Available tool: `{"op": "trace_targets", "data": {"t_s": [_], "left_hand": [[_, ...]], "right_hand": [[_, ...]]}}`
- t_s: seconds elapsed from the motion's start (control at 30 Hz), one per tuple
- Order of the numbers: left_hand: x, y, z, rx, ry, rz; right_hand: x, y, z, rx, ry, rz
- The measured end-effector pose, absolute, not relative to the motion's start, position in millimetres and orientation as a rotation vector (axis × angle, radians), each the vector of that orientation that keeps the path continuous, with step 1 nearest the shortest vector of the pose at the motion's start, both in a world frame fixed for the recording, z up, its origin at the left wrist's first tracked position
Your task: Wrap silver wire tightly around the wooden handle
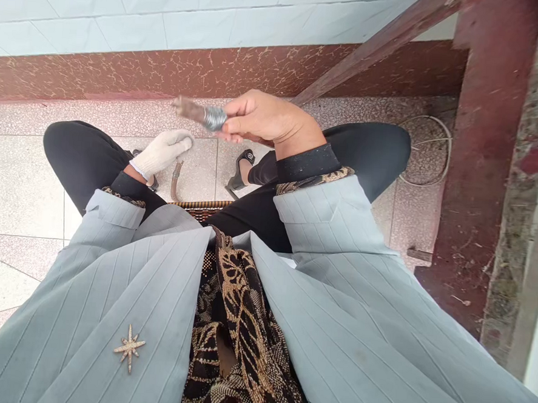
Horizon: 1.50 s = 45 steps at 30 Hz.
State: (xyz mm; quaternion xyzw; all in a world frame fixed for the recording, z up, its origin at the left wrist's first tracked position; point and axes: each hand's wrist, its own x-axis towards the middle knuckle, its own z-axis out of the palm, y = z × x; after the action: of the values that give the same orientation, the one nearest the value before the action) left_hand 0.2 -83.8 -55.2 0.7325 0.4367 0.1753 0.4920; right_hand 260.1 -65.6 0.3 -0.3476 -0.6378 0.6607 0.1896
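Note:
My right hand (260,117) is bare and closed on a short rusty rod with a silvery threaded metal end (201,113), held out level above my knees and blurred by motion. My left hand (162,151) wears a white knit glove and is lowered toward the floor, its fingers curled close to the top of a curved brown pipe piece (176,182) that stands between my feet. Whether the glove grips that piece is hidden. I am seated, in a grey striped jacket and black trousers.
A woven basket rim (202,207) shows between my legs. Sandalled feet (239,174) rest on speckled floor tiles. A coil of pale wire (429,147) lies at the right beside a dark red wooden post (487,136). A tiled wall runs ahead.

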Motion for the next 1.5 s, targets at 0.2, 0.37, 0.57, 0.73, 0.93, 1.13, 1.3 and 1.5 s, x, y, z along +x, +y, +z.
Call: {"op": "trace_targets", "data": {"t_s": [0.2,0.37,0.57,0.73,0.93,1.13,1.3,1.5], "left_hand": [[8.7,-94.2,-52.7,1.772,0.895,0.27],[4.3,-91.3,-50.4,1.837,0.928,0.284],[-0.2,-84.4,-49.6,2.016,1.007,0.271],[-2.6,-80.1,-60.4,1.931,1.011,0.399],[4.6,-85.5,-63.6,1.762,1.021,0.305],[12.1,-95.1,-45.5,1.712,0.914,0.141],[11.7,-94.6,-44.7,1.768,0.895,0.213],[1.1,-84.5,-44.3,1.928,1.043,0.361]], "right_hand": [[248.6,-62.2,2.9,-1.742,-1.755,1.34],[239.3,-57.3,-5.7,-1.984,-2.174,1.139],[233.2,-65.0,-7.9,-1.833,-2.597,1.605],[245.5,-70.3,4.8,-1.256,-2.267,2.133],[262.9,-60.9,1.1,-1.328,-1.468,1.643],[254.8,-58.7,-4.0,-1.576,-1.501,1.533],[246.7,-56.1,-1.3,-1.932,-1.97,1.273],[238.2,-64.1,0.4,-1.865,-2.503,1.74]]}}
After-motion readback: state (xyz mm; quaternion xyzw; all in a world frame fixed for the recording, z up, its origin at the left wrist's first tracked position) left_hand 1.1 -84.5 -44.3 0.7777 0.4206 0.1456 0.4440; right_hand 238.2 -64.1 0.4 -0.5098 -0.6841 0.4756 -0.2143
